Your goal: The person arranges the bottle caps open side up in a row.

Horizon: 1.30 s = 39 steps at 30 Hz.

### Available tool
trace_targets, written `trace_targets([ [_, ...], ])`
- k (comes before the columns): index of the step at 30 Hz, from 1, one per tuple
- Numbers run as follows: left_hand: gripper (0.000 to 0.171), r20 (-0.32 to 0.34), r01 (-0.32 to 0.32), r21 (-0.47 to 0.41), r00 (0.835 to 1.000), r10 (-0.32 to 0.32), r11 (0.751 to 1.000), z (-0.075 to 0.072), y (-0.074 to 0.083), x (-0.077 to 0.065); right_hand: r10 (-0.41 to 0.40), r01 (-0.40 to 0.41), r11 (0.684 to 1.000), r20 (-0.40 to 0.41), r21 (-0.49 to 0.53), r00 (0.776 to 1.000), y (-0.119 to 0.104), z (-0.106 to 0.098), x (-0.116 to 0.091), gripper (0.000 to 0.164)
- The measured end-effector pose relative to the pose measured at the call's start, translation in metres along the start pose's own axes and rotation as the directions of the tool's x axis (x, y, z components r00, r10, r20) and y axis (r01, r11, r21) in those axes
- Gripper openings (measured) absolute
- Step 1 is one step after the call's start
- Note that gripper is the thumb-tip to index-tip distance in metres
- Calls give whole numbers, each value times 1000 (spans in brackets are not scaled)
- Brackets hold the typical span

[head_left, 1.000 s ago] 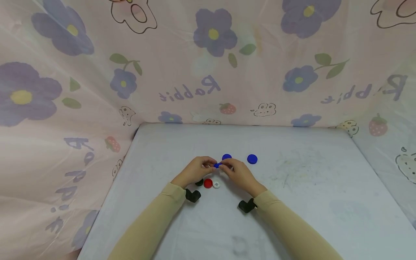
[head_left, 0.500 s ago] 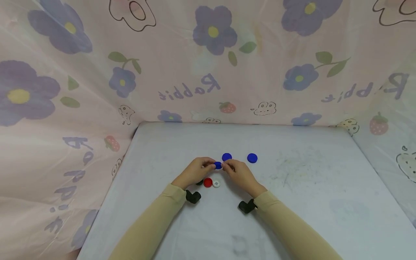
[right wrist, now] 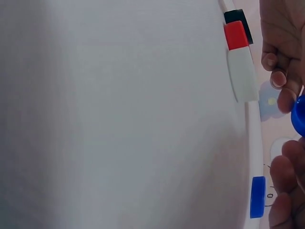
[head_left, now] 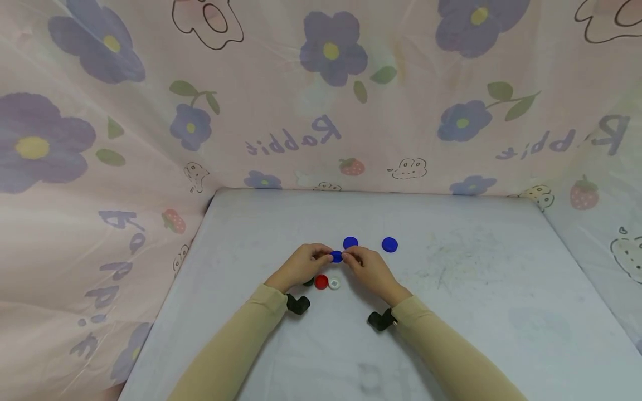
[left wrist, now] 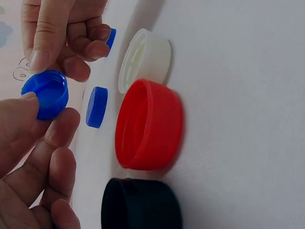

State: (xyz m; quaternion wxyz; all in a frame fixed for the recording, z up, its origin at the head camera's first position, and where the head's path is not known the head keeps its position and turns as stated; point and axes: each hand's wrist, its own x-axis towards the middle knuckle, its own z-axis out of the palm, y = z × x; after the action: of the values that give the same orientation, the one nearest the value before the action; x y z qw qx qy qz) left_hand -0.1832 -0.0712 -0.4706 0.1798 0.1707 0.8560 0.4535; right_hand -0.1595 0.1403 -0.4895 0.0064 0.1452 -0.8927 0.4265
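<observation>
Raised over the table between both hands is a blue bottle cap (head_left: 336, 257), its hollow side showing in the left wrist view. My left hand (head_left: 300, 265) pinches one edge between thumb and fingers. On the opposite edge, my right hand (head_left: 372, 271) pinches with thumb and fingertips. Below the hands, a red cap (head_left: 321, 282) lies hollow side up between a white cap (head_left: 334, 284) and a black cap (left wrist: 143, 205), partly covered by the left hand in the head view. Just past the right fingers rests another blue cap (head_left: 350, 242).
Farther right on the white table (head_left: 476, 312) lies one more blue cap (head_left: 389, 245). A flower-printed curtain (head_left: 281, 94) rises along the table's back and sides. Black wrist cameras (head_left: 298, 304) hang under both wrists.
The held blue cap has turned from nearly edge-on to showing more of its round face. My right fingertips have shifted slightly right along it. The caps on the table have stayed put.
</observation>
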Motion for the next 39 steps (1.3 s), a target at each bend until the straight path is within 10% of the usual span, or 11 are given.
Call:
trace_targets([
  [39, 26, -5, -33, 70, 999, 33, 997, 10, 7, -6, -43, 51, 991, 70, -120, 997, -7, -3, -10, 33],
])
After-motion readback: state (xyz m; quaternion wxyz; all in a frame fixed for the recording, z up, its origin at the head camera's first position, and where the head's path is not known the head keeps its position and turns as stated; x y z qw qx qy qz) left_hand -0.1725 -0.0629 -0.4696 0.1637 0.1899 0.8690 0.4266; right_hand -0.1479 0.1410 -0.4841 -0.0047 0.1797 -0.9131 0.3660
